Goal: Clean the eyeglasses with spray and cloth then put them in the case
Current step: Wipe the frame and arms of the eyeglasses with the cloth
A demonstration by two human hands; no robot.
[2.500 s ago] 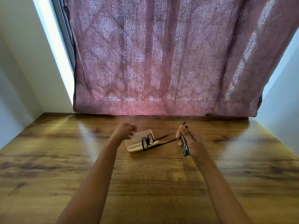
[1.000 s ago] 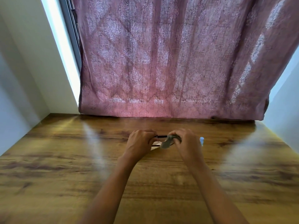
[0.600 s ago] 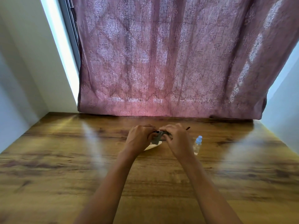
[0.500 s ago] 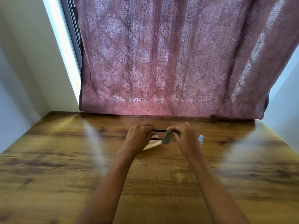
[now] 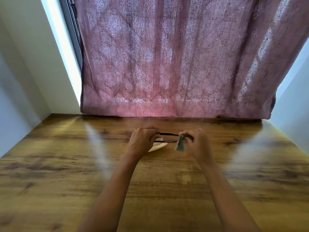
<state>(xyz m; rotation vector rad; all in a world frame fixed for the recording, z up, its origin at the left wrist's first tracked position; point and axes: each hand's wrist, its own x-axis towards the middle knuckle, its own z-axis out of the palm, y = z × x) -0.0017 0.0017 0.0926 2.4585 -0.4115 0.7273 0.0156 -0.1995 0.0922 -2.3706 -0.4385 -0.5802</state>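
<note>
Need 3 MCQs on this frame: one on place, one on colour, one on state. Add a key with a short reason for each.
1. Where is the cream case?
A. on the table, partly hidden by the left hand
B. on a shelf
C. on a chair

2. What colour is the cloth?
A. red
B. grey-green
C. yellow

3. The eyeglasses are:
A. shut inside the case
B. lying alone on the table
C. held between both hands

Key:
1 A: the case's edge shows on the wood beside the left hand.
2 B: a grey-green flap hangs from the right hand.
3 C: the black frame runs from hand to hand, outside the case.
</note>
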